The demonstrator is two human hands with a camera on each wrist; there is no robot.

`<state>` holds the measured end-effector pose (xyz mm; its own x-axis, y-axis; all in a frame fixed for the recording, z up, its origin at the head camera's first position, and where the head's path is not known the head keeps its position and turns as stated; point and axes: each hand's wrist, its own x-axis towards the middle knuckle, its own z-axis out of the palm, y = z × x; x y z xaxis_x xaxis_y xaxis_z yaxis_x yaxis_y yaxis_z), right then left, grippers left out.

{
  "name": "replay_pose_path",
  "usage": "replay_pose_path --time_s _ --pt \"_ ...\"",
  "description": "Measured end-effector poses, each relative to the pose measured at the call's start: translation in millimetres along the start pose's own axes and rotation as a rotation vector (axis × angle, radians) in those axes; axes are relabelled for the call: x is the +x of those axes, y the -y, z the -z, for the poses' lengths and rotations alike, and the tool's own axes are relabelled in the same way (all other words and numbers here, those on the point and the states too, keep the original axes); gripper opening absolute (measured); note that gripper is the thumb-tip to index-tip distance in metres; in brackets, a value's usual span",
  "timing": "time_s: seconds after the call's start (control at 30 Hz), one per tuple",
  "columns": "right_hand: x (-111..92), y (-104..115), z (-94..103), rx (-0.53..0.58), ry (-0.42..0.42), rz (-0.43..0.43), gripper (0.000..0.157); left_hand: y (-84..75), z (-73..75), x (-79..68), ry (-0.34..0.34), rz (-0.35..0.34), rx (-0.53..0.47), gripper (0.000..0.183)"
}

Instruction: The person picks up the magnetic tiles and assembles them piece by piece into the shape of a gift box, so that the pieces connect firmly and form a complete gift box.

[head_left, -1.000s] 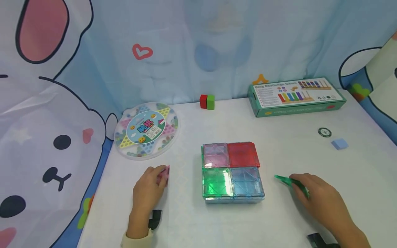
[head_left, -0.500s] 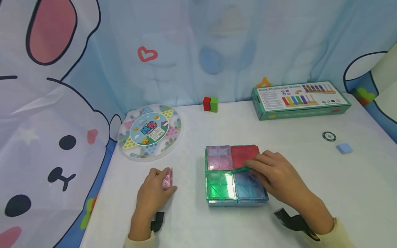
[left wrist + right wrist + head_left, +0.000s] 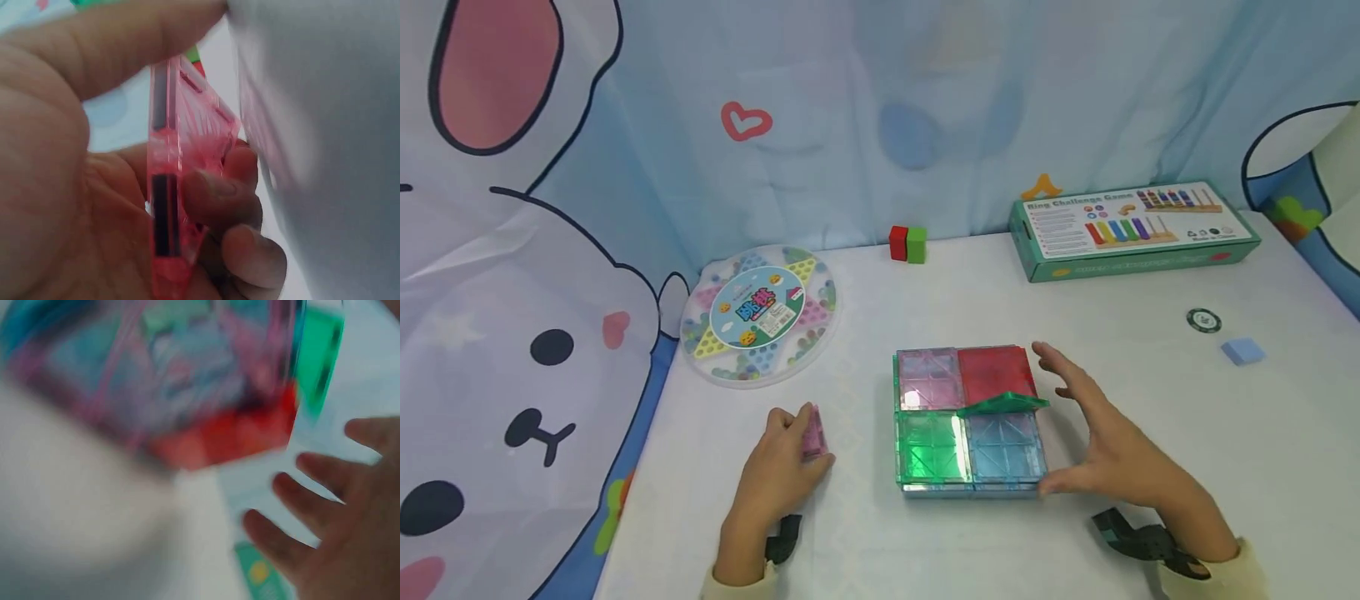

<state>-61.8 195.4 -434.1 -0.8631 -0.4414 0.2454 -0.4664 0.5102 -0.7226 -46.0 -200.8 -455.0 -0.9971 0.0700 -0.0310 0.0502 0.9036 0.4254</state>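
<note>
My left hand holds a pink translucent magnetic tile on the left part of the table. In the left wrist view, fingers curl round this pink tile, and dark magnets show along its edge. A square block of stacked magnetic tiles lies at the middle, topped by pink, red, green and blue squares. On top, a green triangular tile stands on edge along the seam between the red and blue squares. My right hand is spread beside the block's right side, holding nothing, thumb near its lower right corner.
A round marble board game lies at the back left. Red and green small blocks stand at the back edge. A green game box is at the back right, with a round black-and-white chip and a blue block in front.
The right hand brought the green triangular tile from the right onto the stacked block, let go and drew back rightward, spreading its fingers. The left hand keeps holding the pink tile in place.
</note>
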Motion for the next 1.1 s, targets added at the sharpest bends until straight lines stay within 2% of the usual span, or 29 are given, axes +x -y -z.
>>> replay_pose_path --time_s 0.07,0.13,0.27,0.37,0.47,0.53,0.63,0.77,0.87,0.97,1.1 --pt "-6.2 -9.6 -5.6 0.095 0.065 -0.010 0.146 1.3 1.6 -1.0 -0.014 0.013 0.003 0.068" --pt "-8.6 -14.2 -14.5 0.142 0.112 -0.013 0.149 3.3 4.2 -1.3 -0.042 0.024 0.004 0.059" --pt "-5.9 -6.8 -29.0 0.168 0.123 -0.018 0.149 7.0 11.3 0.1 -0.126 -0.005 -0.031 0.039" --pt "-4.0 9.3 -31.0 0.200 0.108 -0.010 0.147 6.8 16.1 1.1 -0.190 -0.060 -0.119 0.024" --pt "-2.5 23.1 -29.9 0.217 0.115 -0.012 0.145 0.5 21.9 1.7 -0.234 -0.123 -0.254 0.014" --pt "-1.4 26.9 -30.4 0.197 0.116 -0.020 0.145 -9.3 28.0 4.4 -0.258 -0.194 -0.310 0.011" --pt "1.5 26.0 -33.0 0.188 0.120 -0.016 0.145 -31.3 37.7 9.9 -0.281 -0.296 -0.324 0.011" --pt "5.4 24.3 -37.6 0.195 0.133 -0.011 0.142 -62.6 42.3 19.3 -0.250 -0.420 -0.253 0.009" --pt "8.7 24.4 -42.6 0.195 0.143 -0.012 0.140 -77.6 40.0 24.7 -0.211 -0.498 -0.159 0.010" --pt "11.3 24.6 -47.3 0.196 0.142 -0.014 0.139 -83.3 34.1 29.5 -0.178 -0.548 -0.062 0.009" --pt "12.1 19.8 -52.7 0.172 0.145 -0.032 0.140 -81.5 25.9 33.2 -0.138 -0.548 -0.021 0.008"
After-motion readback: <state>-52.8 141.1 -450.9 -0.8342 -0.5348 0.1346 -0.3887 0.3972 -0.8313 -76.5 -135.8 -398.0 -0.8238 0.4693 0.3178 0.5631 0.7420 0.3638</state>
